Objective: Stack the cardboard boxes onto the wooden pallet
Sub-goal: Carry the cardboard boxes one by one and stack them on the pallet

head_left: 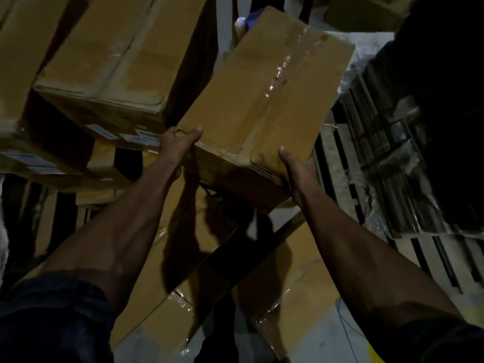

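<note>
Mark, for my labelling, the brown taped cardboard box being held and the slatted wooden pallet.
Brown taped cardboard box (pixel 256 100), head view, bare top face left of the tape.
Slatted wooden pallet (pixel 337 163), head view, pale slat right of the box.

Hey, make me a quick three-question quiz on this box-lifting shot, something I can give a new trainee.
1. True or false: both hands hold the lifted box.
2. Where is the left hand placed? A) flat on the top B) at the near left corner C) on the far end
3. Fill in: the top seam of the lifted box is closed with clear ____.

Key
1. True: the left hand and the right hand each grip a near corner.
2. B
3. tape
</note>
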Action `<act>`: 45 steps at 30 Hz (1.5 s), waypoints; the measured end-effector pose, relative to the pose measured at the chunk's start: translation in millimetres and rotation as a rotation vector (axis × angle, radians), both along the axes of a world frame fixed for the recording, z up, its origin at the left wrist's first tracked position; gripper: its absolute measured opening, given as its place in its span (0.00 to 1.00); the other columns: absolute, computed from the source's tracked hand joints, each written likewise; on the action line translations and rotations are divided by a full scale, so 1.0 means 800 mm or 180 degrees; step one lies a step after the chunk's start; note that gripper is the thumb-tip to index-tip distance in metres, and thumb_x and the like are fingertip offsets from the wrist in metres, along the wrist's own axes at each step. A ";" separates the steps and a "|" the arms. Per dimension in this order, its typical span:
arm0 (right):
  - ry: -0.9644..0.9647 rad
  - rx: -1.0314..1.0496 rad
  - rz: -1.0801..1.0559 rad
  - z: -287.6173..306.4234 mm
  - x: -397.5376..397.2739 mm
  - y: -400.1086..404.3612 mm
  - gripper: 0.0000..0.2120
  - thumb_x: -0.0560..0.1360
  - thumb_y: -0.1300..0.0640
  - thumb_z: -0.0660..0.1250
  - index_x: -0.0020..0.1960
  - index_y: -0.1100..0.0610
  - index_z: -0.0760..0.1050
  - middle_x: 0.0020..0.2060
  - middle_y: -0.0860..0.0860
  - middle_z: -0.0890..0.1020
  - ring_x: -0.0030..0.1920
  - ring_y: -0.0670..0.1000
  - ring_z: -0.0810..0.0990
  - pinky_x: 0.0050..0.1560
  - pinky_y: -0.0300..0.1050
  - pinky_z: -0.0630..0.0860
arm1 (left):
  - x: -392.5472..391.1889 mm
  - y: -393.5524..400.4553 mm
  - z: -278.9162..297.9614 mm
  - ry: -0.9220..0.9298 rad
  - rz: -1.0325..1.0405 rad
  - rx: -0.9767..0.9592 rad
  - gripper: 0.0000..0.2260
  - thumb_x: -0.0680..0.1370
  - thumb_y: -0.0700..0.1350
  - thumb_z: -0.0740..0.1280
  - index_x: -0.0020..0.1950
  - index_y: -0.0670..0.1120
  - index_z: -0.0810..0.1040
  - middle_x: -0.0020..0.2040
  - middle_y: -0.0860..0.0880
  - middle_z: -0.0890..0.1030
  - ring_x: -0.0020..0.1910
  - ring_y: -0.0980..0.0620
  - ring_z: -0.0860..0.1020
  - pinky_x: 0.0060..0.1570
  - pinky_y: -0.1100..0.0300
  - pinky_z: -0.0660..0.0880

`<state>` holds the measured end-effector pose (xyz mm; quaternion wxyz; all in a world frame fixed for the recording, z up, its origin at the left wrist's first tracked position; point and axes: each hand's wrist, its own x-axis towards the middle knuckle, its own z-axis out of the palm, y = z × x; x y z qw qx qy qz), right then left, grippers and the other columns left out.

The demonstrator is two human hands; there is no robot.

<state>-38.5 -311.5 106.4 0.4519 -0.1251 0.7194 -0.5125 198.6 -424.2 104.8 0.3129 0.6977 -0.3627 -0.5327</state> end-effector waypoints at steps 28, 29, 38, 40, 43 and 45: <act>0.0220 0.0666 0.1334 0.035 0.130 0.249 0.46 0.78 0.49 0.70 0.81 0.54 0.40 0.77 0.61 0.62 0.73 0.64 0.67 0.68 0.60 0.70 | 0.174 0.305 0.055 -0.1133 -0.0265 0.0280 0.27 0.71 0.59 0.73 0.59 0.39 0.78 0.54 0.41 0.81 0.51 0.42 0.80 0.55 0.44 0.78; 0.0288 0.0689 0.1353 0.036 0.128 0.240 0.47 0.78 0.48 0.70 0.81 0.54 0.40 0.76 0.60 0.63 0.72 0.64 0.67 0.68 0.60 0.70 | 0.172 0.291 0.052 -0.1291 -0.0477 0.0291 0.26 0.71 0.60 0.73 0.57 0.40 0.77 0.53 0.41 0.81 0.50 0.41 0.80 0.54 0.44 0.78; 0.0613 0.0392 0.0965 0.042 0.082 0.113 0.51 0.74 0.57 0.75 0.82 0.52 0.41 0.76 0.58 0.65 0.71 0.59 0.69 0.63 0.51 0.73 | 0.102 0.144 0.053 -0.1388 -0.1562 -0.0334 0.38 0.71 0.60 0.74 0.75 0.47 0.61 0.70 0.45 0.73 0.66 0.41 0.73 0.64 0.42 0.72; 0.0723 0.0386 0.1003 0.037 0.074 0.101 0.52 0.74 0.55 0.76 0.82 0.52 0.41 0.76 0.56 0.65 0.72 0.57 0.68 0.59 0.45 0.69 | 0.090 0.123 0.054 -0.1411 -0.1641 -0.0445 0.41 0.69 0.62 0.74 0.76 0.50 0.60 0.71 0.47 0.72 0.67 0.42 0.73 0.65 0.42 0.71; 0.1152 0.0389 0.1166 0.028 0.069 0.094 0.55 0.72 0.47 0.77 0.82 0.54 0.41 0.79 0.56 0.60 0.75 0.59 0.63 0.68 0.51 0.66 | 0.082 0.106 0.052 -0.1604 -0.1704 -0.0536 0.43 0.66 0.66 0.74 0.75 0.56 0.59 0.70 0.49 0.72 0.67 0.42 0.72 0.65 0.41 0.70; 0.1292 0.0423 0.1228 0.024 0.068 0.093 0.56 0.71 0.45 0.77 0.82 0.53 0.41 0.79 0.57 0.59 0.76 0.60 0.64 0.69 0.53 0.67 | 0.082 0.099 0.048 -0.1613 -0.1713 -0.0549 0.47 0.61 0.72 0.72 0.74 0.60 0.57 0.70 0.50 0.73 0.66 0.42 0.73 0.64 0.39 0.70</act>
